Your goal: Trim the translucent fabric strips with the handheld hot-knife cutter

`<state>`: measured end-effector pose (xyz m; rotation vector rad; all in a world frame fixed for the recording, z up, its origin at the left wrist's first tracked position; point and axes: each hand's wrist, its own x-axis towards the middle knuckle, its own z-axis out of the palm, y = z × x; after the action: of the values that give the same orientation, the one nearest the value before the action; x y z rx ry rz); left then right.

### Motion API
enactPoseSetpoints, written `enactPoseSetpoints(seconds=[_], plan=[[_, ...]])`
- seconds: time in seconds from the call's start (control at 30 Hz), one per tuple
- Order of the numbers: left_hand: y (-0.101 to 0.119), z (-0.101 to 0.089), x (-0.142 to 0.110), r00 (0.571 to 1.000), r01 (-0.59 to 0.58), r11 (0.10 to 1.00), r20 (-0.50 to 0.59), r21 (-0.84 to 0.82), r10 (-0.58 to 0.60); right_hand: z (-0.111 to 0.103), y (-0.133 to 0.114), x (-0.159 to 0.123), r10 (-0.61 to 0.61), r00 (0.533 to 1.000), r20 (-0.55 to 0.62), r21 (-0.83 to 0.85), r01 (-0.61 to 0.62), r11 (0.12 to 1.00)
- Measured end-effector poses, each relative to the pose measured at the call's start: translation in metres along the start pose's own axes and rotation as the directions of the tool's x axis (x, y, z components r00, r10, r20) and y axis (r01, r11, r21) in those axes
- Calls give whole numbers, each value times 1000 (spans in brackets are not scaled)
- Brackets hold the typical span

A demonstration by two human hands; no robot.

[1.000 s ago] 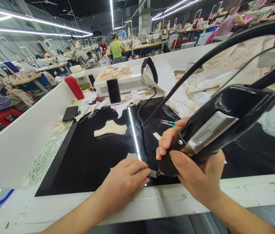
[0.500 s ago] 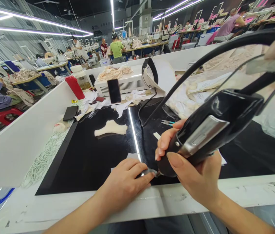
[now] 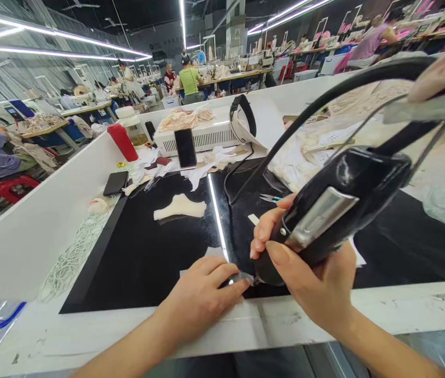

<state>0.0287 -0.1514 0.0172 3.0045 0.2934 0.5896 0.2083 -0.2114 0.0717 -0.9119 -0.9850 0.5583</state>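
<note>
My right hand (image 3: 309,273) is wrapped round a black corded hand tool (image 3: 336,205) with a metal plate on its side. The tool's tip touches down on the black mat (image 3: 147,252) near the front edge. My left hand (image 3: 202,294) lies flat beside that tip, its fingertips pressing a small grey piece (image 3: 241,276) onto the mat. A cream fabric piece (image 3: 180,206) lies further back on the mat. Small scissors (image 3: 269,198) rest behind my right hand.
A white machine (image 3: 206,134) with a phone (image 3: 186,147) leaning on it stands at the back, next to a red bottle (image 3: 122,142) and a dark wallet (image 3: 115,182). Bagged cream fabric pieces (image 3: 317,147) pile up on the right. White rings (image 3: 72,252) lie left. Other people work at distant tables.
The tool has tilted and drawn slightly left, its tip meeting the grey piece. My left fingertips have slid a little toward the tip.
</note>
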Motion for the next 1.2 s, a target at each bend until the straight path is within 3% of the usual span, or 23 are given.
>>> enactPoseSetpoints(seconds=[0.13, 0.23, 0.4, 0.53, 0.87, 1.2], plan=[[-4, -8, -8, 999, 36, 998, -35, -51, -38, 1, 0, 3, -13, 1000, -16, 88, 15, 996], [-10, -19, -23, 985, 151, 985, -69, -84, -156, 4, -4, 5, -4, 1000, -5, 149, 5, 989], [-15, -31, -56, 914, 386, 915, -83, -118, -397, 21, -5, 2, 27, 999, 19, 223, -30, 974], [-10, -31, -69, 858, 493, 854, -67, -166, -509, 43, 1, -1, 30, 997, 68, 269, -48, 962], [-9, -22, -67, 808, 542, 787, -76, -293, -585, 81, 22, 0, 27, 992, 126, 318, -66, 946], [-6, -26, -69, 745, 568, 735, -149, -369, -651, 89, 35, 3, 11, 988, 155, 289, -56, 956]])
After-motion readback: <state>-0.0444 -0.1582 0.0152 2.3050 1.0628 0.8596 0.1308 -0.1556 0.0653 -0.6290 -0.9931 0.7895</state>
